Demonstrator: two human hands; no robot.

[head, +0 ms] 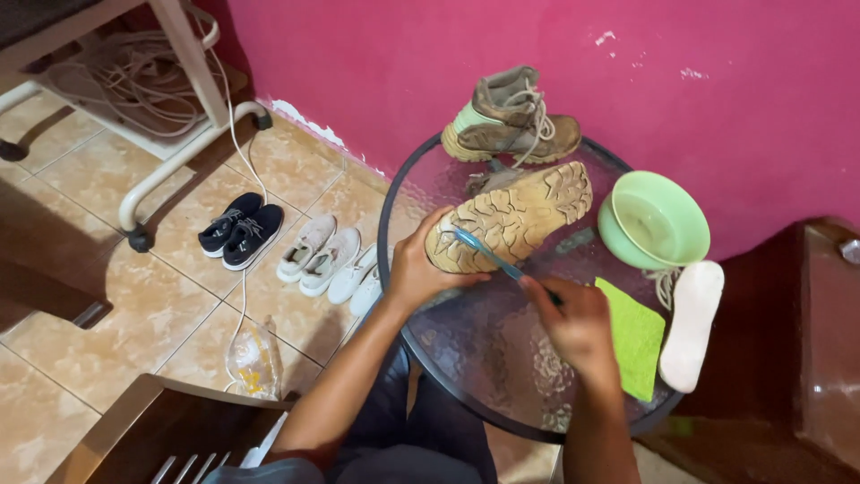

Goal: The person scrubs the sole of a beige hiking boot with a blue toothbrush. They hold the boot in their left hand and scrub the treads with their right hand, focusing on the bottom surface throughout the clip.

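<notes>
My left hand [417, 269] grips the heel end of a tan boot [511, 218], turned sole up over the round glass table [488, 358]. My right hand [573, 321] holds a blue toothbrush [488, 254] whose head rests on the boot's sole near the heel. The second tan boot [509, 116] stands upright at the table's far edge by the pink wall. A green bowl [654, 220] sits to the right, with a green cloth [634, 336] and a white insole [692, 323] beside my right hand.
On the tiled floor left of the table lie a black pair of shoes [240, 231] and several white shoes [327, 263]. A plastic bag [253, 363] sits near a wooden chair [152, 430]. A white metal stand [193, 90] with cables stands at the back left.
</notes>
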